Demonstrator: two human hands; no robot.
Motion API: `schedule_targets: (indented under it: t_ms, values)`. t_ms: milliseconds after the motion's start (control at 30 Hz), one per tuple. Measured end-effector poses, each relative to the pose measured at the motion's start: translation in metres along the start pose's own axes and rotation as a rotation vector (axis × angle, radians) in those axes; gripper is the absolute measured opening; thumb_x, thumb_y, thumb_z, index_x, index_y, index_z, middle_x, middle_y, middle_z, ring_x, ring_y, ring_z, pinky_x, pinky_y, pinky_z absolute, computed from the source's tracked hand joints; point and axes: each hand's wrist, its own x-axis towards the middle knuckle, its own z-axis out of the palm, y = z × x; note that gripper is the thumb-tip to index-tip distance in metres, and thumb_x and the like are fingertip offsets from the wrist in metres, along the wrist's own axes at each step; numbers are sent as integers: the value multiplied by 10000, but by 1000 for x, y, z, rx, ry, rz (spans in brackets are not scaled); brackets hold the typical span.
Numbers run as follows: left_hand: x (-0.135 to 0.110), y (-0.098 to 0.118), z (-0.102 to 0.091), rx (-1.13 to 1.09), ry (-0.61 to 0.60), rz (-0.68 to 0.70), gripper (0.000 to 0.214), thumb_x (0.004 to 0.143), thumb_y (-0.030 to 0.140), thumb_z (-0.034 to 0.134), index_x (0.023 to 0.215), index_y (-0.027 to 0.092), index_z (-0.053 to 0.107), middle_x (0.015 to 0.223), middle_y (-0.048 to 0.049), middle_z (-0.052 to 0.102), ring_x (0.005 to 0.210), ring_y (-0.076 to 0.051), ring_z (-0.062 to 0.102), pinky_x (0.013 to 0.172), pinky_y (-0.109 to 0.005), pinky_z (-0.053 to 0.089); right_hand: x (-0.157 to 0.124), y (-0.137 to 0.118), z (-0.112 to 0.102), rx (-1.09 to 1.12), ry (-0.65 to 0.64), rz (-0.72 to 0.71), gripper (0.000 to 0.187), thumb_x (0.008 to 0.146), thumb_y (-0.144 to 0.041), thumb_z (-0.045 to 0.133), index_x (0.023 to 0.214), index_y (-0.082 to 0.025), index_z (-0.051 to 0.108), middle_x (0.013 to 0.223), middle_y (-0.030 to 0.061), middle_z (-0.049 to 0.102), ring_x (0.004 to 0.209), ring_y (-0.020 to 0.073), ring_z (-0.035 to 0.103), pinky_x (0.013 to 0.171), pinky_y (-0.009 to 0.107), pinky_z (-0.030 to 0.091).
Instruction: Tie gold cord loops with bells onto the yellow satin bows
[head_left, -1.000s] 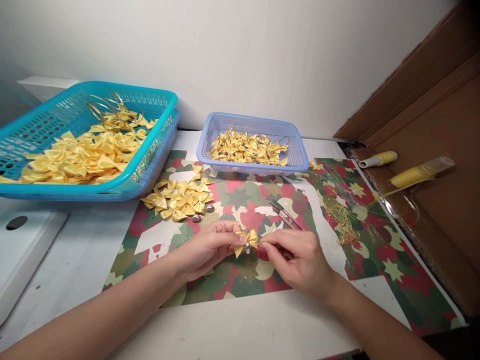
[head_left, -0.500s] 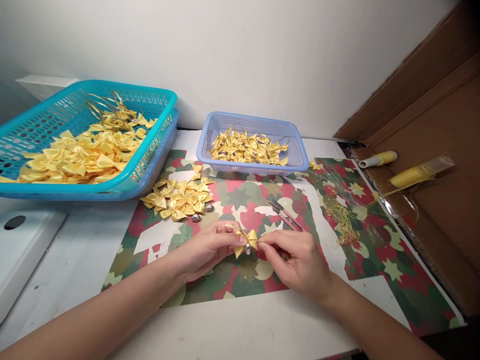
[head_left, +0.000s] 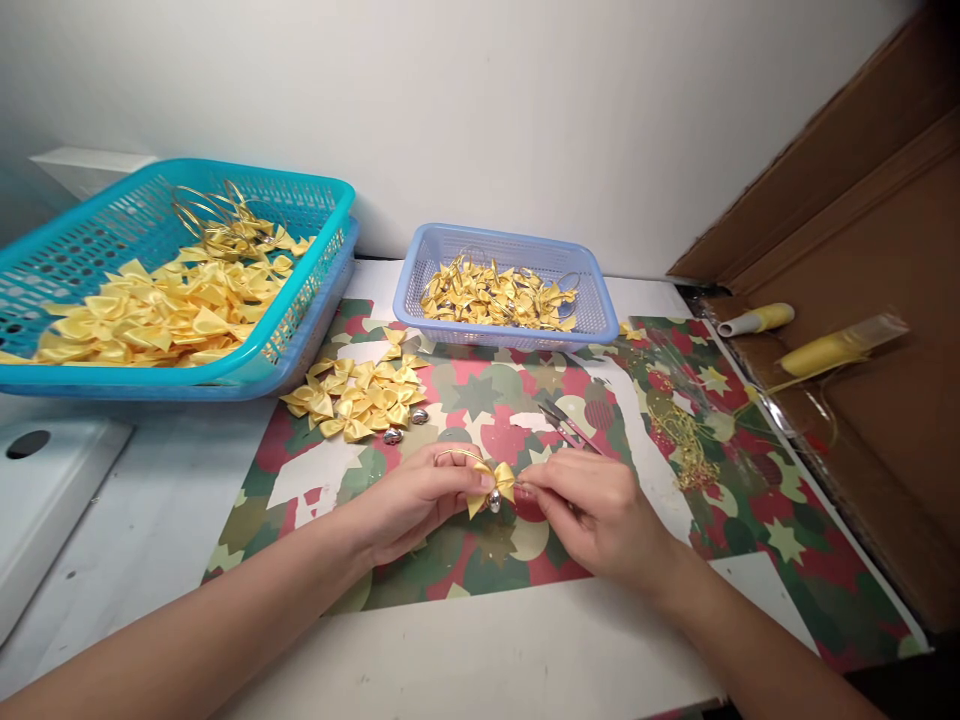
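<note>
Just above the patterned paper (head_left: 480, 572) on the bench (head_left: 487, 660), the left hand (head_left: 409, 500) is pinching a yellow bow (head_left: 496, 478) in its grip, a silver bell (head_left: 495, 501) hanging beneath. The right hand (head_left: 600, 512) is clamping its grip on the bow's right edge. Beyond, snips (head_left: 570, 426) and loose bows (head_left: 360, 395) are lying; farther back, a lilac basket (head_left: 596, 305) and a teal basket (head_left: 319, 255) are holding more.

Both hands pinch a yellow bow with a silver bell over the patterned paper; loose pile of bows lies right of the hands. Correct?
No. In the head view the loose pile of bows lies left of the hands, beside the teal basket. The rest stands: left hand and right hand pinch the yellow bow with its silver bell over the patterned paper.
</note>
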Motion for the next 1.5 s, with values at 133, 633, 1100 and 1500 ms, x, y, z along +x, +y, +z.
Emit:
schedule_targets:
  t_ms: [133,633,1100,1500]
  values:
    - [0,0,0,-4,1,-1,202,631,202,722,559,162,538,573,9,545,592,-107,486,606,-234,383,-1,3,-1,-125,-22,-66,271,887,-57,378,839,-177,616,588,7,531,552,129,451,544,256,363]
    - [2,-3,-3,-62,-32,14,179,652,198,736,575,149,582,588,12,560,621,-101,497,640,-229,379,-3,-2,13,143,67,156,197,879,-96,457,804,-182,618,636,7,602,575,117,520,552,239,411]
    - [4,-9,-2,-22,-16,152,197,673,225,727,570,138,584,600,3,559,609,-95,486,616,-216,382,-4,5,29,651,48,619,191,839,-351,579,790,-182,652,661,13,599,606,123,538,555,240,450]
    - [3,-22,1,259,108,439,262,593,267,722,552,158,487,572,16,531,560,-100,479,549,-225,364,-15,-1,42,596,184,487,179,788,-329,597,710,-178,654,645,13,619,588,130,552,556,256,450]
